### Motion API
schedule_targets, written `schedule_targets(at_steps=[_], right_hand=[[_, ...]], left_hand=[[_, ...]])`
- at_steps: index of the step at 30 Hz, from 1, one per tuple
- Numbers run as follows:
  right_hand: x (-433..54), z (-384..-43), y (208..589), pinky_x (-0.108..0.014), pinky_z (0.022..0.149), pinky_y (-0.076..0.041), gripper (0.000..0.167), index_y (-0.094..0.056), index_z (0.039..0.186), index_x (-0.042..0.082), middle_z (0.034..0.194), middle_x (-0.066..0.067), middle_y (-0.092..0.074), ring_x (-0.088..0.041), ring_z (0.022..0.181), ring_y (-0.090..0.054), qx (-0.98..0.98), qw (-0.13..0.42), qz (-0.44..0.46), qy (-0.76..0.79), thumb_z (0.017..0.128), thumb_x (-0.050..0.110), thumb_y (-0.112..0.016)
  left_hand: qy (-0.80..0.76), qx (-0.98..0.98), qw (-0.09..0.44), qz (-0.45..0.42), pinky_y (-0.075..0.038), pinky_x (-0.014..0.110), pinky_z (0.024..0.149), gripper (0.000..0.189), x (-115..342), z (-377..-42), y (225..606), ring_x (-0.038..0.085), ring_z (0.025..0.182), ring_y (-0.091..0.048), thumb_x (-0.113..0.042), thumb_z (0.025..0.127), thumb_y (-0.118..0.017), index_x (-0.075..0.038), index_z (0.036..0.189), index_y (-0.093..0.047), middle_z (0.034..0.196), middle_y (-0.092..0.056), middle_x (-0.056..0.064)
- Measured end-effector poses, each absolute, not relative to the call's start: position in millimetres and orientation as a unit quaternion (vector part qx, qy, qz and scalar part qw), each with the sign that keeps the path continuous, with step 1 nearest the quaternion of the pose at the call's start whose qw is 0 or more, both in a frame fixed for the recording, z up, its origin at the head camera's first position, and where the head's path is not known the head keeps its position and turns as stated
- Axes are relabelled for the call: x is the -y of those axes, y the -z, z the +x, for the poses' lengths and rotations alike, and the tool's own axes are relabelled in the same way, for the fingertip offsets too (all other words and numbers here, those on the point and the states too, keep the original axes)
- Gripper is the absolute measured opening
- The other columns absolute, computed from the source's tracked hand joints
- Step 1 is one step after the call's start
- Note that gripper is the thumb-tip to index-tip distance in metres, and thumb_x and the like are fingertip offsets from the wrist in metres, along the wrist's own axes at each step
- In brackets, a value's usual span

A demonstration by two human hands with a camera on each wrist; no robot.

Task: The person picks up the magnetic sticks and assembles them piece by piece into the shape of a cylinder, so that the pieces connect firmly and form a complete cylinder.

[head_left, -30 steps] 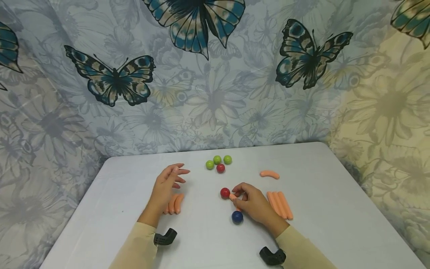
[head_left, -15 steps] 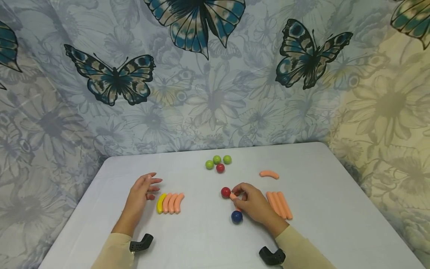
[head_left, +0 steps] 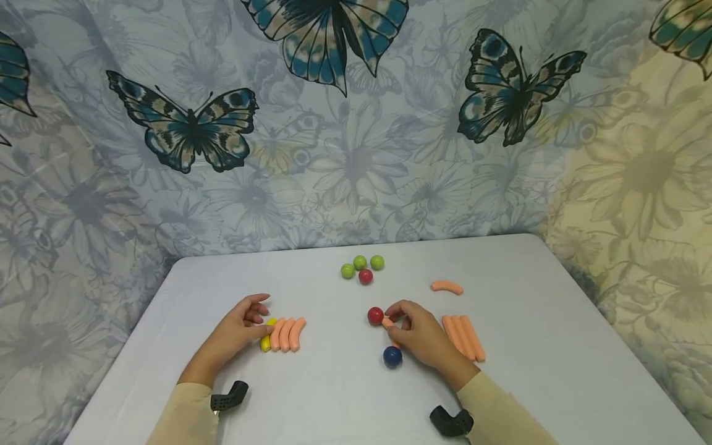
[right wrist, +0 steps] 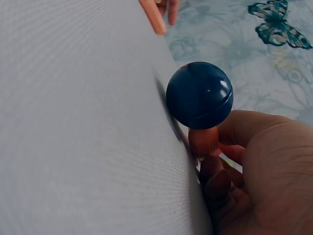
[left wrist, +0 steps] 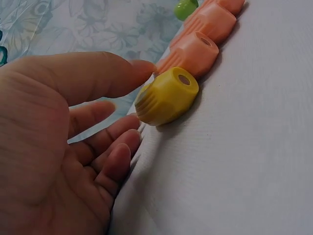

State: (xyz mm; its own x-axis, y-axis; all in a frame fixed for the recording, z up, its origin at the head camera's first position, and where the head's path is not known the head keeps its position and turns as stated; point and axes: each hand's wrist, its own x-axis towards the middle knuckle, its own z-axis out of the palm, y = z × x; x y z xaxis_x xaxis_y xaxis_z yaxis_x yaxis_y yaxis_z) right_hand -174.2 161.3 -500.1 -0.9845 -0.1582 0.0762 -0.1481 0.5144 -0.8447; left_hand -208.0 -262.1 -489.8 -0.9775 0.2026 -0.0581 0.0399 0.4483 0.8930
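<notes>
A yellow curved magnetic rod [left wrist: 171,98], with a grey disc in its end, lies on the table. My left hand [head_left: 230,330] is at its left side, thumb tip laid at the rod and fingers loosely bent beyond it. Against the yellow one lie several orange curved rods [head_left: 286,335] in a row. My right hand [head_left: 417,334] pinches another orange rod [right wrist: 203,142] between thumb and fingers, hiding part of it. A dark blue ball [right wrist: 199,95] sits at that rod's near end, and a red ball [head_left: 375,316] at its far end.
Three green balls [head_left: 360,262] and a second red ball [head_left: 365,277] are grouped near the back edge of the white table [head_left: 334,402]. One curved orange rod [head_left: 447,287] lies back right, with straight orange rods [head_left: 463,339] beside my right hand. A butterfly-patterned cloth [head_left: 356,154] hangs behind.
My left hand has drawn back leftward from over the row, uncovering the yellow rod, then brought its thumb to that rod. The right hand keeps its pinch, nearly still.
</notes>
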Motion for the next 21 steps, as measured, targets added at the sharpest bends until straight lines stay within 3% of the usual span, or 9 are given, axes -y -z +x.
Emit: schedule_targets(at_steps=[11, 17, 21], right_hand=[[-162.0, -173.7, 499.4, -0.027, 0.057, -0.043, 0.022, -0.073, 0.117, 0.014, 0.099, 0.003, -0.063, -0.017, 0.07, -0.054, -0.871, 0.008, -0.086, 0.484, 0.098, 0.007, -0.08], [-162.1, -173.3, 499.7, -0.027, 0.056, -0.043, 0.022, -0.073, 0.117, 0.015, 0.101, 0.003, -0.064, -0.017, 0.07, -0.054, -0.87, 0.006, -0.087, 0.485, 0.097, 0.007, -0.08], [-161.3, -173.9, 500.7, -0.027, 0.056, -0.043, 0.022, -0.073, 0.116, 0.016, 0.101, 0.004, -0.064, -0.017, 0.07, -0.053, -0.871, 0.005, -0.086, 0.484, 0.097, 0.007, -0.081]], left_hand=[[-0.467, -0.876, 0.081, 0.09, -0.049, 0.03, 0.079, 0.055, 256.3, -205.1, 487.0, 0.024, 0.097, -0.055, -0.009, 0.094, -0.083, -0.002, 0.144, -0.063, 0.115, -0.061, 0.009], [-0.419, -0.906, 0.042, 0.055, -0.052, 0.031, 0.071, 0.022, 253.5, -203.4, 490.9, 0.022, 0.087, -0.06, -0.011, 0.098, -0.081, -0.007, 0.12, -0.076, 0.099, -0.067, 0.003], [-0.415, -0.909, 0.01, 0.044, -0.053, 0.032, 0.074, 0.021, 251.9, -202.3, 491.1, 0.021, 0.089, -0.061, -0.014, 0.1, -0.081, -0.009, 0.12, -0.078, 0.103, -0.071, 0.003]])
